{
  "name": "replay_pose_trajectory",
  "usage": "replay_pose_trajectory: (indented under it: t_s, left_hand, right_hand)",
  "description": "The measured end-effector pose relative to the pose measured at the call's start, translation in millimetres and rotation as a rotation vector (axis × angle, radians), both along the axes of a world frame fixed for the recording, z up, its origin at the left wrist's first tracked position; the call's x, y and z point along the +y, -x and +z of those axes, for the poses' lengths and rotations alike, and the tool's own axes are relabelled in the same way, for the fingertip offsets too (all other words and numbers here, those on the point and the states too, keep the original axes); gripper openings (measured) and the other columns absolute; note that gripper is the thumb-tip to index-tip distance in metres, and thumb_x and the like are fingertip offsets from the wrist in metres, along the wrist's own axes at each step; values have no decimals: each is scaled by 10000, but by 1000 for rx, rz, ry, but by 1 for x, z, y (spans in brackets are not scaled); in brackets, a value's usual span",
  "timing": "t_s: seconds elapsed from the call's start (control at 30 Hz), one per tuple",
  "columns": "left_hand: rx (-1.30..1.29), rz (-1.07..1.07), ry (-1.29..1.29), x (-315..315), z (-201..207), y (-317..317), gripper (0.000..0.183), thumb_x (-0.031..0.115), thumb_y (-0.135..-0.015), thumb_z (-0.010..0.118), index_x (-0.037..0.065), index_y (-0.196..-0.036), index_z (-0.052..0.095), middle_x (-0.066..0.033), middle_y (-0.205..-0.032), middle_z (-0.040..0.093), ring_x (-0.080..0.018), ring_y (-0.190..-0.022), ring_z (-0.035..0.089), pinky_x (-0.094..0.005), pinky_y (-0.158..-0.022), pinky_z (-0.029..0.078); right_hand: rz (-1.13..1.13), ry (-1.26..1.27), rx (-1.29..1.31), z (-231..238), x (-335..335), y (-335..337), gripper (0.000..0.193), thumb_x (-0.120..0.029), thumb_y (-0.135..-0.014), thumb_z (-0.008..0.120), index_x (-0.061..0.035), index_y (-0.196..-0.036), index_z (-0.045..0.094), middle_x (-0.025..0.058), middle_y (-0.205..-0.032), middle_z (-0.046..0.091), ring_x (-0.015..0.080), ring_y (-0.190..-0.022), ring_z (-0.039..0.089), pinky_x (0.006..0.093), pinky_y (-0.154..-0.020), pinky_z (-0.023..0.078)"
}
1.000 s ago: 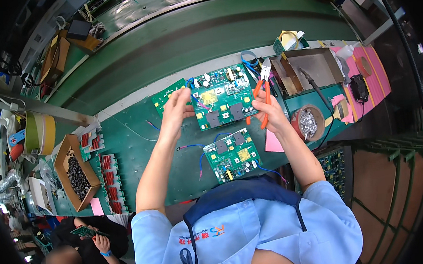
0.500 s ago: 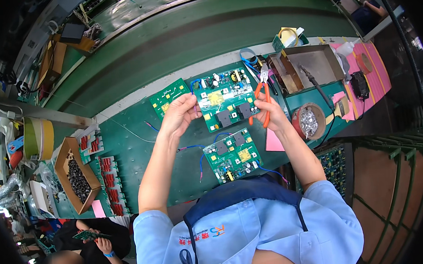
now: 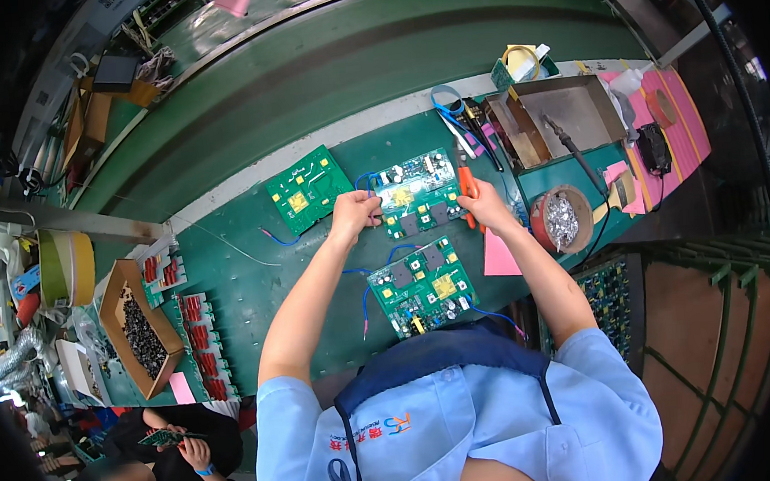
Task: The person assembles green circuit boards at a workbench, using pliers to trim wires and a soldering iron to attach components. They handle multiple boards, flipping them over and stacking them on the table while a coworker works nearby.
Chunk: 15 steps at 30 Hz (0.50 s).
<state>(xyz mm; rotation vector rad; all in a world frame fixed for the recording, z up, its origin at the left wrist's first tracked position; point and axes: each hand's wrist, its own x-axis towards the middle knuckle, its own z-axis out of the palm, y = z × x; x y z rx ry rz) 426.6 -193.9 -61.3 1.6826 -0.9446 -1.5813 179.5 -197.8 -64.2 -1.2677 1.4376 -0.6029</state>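
Observation:
A green circuit board (image 3: 403,197) with dark blocks and yellow parts is held between my two hands. My left hand (image 3: 356,214) pinches its left edge, close to a blue wire. With my right hand (image 3: 487,206) I grip orange-handled cutting pliers (image 3: 467,182), fingers at the board's right edge; the pliers' jaws are hard to make out. Just nearer to me lies a second circuit board (image 3: 419,284) with blue wires. Behind my left hand rests a third board (image 3: 308,185), mostly bare green with yellow patches.
To the right stand a metal tray (image 3: 571,110), a soldering iron (image 3: 578,149) and a round tub of silvery scraps (image 3: 562,221). At left are a cardboard box of small black parts (image 3: 144,330) and rows of red parts (image 3: 201,340). A co-worker's hand (image 3: 195,453) holds another board.
The held board has come slightly toward me, and my left hand has moved right. The pliers have tilted, so their jaws show less. More of the third board is visible.

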Motion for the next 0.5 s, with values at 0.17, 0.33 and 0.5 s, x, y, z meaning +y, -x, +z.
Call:
replay_pose_trajectory:
  t_s: [0.17, 0.33, 0.5]
  left_hand:
    - [-40, 7, 22, -2, 0, 2, 269, 91, -749, 566, -74, -957, 521, -96, -775, 576, -121, -642, 557, -226, -513, 488]
    - [-33, 17, 32, 0, 3, 0, 307, 89, -746, 569, -90, -985, 501, -96, -792, 578, -129, -648, 559, -231, -521, 491]
    - [-413, -94, 218, 3, 14, -16, 335, 181, -734, 586, -38, -982, 531, -109, -842, 590, -137, -663, 566, -270, -569, 477]
  right_hand:
    - [79, 255, 383, 1, 1, -8, 292, -134, -660, 543, 10, -913, 524, 201, -766, 574, 339, -744, 559, 385, -669, 430]
    - [115, 254, 349, 0, -3, -10, 317, -168, -674, 568, 2, -937, 526, 184, -800, 579, 315, -763, 565, 369, -679, 429]
    - [66, 264, 237, -8, -4, -2, 384, -215, -679, 602, 8, -976, 506, 167, -815, 581, 275, -752, 569, 336, -678, 429]
